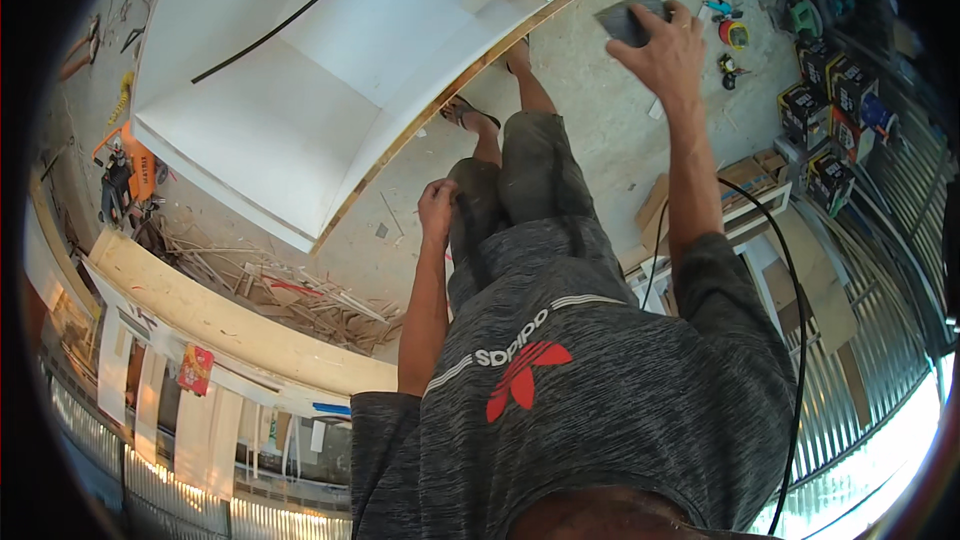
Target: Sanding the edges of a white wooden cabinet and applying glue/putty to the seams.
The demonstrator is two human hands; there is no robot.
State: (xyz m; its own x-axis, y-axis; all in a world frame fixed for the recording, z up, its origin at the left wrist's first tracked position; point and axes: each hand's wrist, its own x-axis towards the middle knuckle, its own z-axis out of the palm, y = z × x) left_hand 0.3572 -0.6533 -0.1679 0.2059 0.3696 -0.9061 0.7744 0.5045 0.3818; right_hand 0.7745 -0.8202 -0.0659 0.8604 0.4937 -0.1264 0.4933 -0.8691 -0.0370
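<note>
My right hand (pixel 672 55) is raised at the upper right, above the concrete floor. Its thumb and fingers grip a flat dark-grey piece that looks like sandpaper (pixel 617 22). Beside my left knee hangs my left hand (pixel 437 208), its fingers curled in against the trouser leg; whatever they may hold is hidden. A big white box-shaped cabinet (pixel 330 70) with a raw wooden edge (pixel 430 110) lies in front of me on the left, apart from both hands. Across its inner side runs a thin black strip (pixel 295 12).
Wood offcuts (pixel 270 285) litter the floor at the left, near an orange-black machine (pixel 128 175) and a long pale board (pixel 240 325). Several dark boxes (pixel 830 110) are stacked at the right, with small tools and a yellow-red roll (pixel 734 35) nearby. A black cable (pixel 790 260) loops past my right arm.
</note>
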